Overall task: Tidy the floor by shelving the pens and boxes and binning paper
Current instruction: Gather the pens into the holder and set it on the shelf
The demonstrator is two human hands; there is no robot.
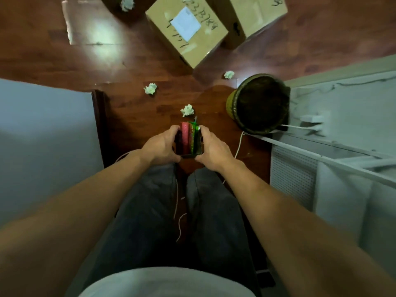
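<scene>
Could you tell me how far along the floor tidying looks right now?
Early. Nothing visibly finished: the bin looks empty. In hand: the left hand and right hand grip a small holder of coloured pens. Left: crumpled paper balls and two cardboard boxes on the floor.

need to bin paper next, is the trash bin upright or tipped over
Upright. The bin stands on the floor with its open mouth facing up toward the camera, its dark inside visible. Whether it holds anything cannot be told.
</scene>
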